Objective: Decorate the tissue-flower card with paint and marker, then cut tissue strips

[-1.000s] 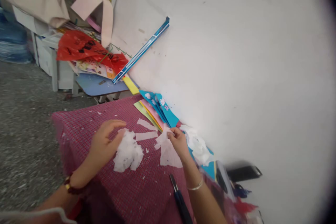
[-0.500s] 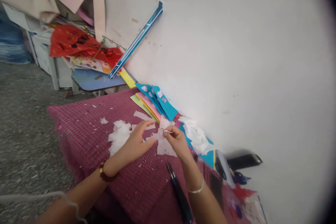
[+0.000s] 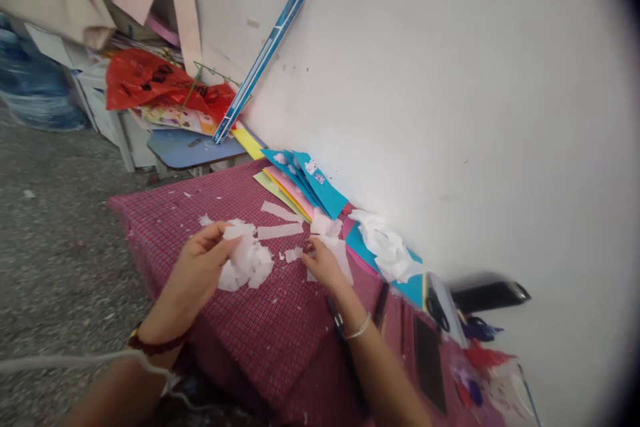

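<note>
My left hand (image 3: 193, 273) is at the near-left side of a pile of torn white tissue paper (image 3: 253, 263); its thumb and forefinger close on a piece of white tissue at the pile's edge. My right hand (image 3: 325, 265) hovers over a flat white tissue sheet (image 3: 343, 257), fingers bent and slightly apart, with nothing clearly visible between them. Beside its fingertips lies a small tissue scrap (image 3: 294, 253). Two tissue strips (image 3: 280, 231) stretch across the checked tablecloth (image 3: 210, 197). A box cutter (image 3: 345, 347) lies partly hidden under my right forearm.
Folded blue cards with white-and-purple patches (image 3: 320, 183) lean near the wall, beside coloured paper sheets (image 3: 287, 193). Crumpled white tissue (image 3: 385, 247) rests on blue card at the right. A dark phone-like slab (image 3: 429, 363) lies nearer. A long blue box (image 3: 263, 57) leans against the wall.
My left hand has moved left and back to the tissue pile, and its fingers have closed. My right hand has lowered slightly, its fingers loosening. The camera view has shifted.
</note>
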Action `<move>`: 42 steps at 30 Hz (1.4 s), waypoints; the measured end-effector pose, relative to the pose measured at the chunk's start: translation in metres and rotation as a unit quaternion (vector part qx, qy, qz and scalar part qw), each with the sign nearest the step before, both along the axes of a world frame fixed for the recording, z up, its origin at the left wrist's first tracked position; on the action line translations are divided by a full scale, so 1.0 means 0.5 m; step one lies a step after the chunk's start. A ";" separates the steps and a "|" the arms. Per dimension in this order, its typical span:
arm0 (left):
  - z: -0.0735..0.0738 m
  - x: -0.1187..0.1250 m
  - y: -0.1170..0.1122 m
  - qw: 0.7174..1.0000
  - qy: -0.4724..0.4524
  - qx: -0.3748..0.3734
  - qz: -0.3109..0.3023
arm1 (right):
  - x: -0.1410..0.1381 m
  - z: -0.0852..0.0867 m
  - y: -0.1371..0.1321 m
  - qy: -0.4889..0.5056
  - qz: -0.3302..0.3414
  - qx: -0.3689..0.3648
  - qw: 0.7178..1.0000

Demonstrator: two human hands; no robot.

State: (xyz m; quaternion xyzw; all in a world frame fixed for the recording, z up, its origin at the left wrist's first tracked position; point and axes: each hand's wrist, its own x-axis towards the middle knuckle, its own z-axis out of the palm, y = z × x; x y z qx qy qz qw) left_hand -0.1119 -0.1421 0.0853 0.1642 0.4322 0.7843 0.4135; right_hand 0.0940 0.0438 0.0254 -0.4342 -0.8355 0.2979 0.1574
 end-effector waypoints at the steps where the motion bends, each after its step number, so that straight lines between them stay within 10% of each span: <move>1: -0.001 -0.008 -0.009 1.000 -0.010 0.009 0.015 | -0.009 -0.005 -0.001 -0.015 0.004 0.010 1.000; 24: -0.018 -0.095 -0.054 0.985 -0.107 0.047 0.128 | -0.101 0.007 -0.014 -0.053 0.122 0.020 0.991; 33: 0.024 -0.130 -0.032 0.961 -0.082 0.213 0.156 | -0.118 0.002 -0.041 -0.092 0.137 0.073 0.984; 42: 0.033 -0.123 -0.052 0.978 -0.069 0.164 0.107 | -0.357 0.021 -0.023 0.013 0.159 0.068 0.985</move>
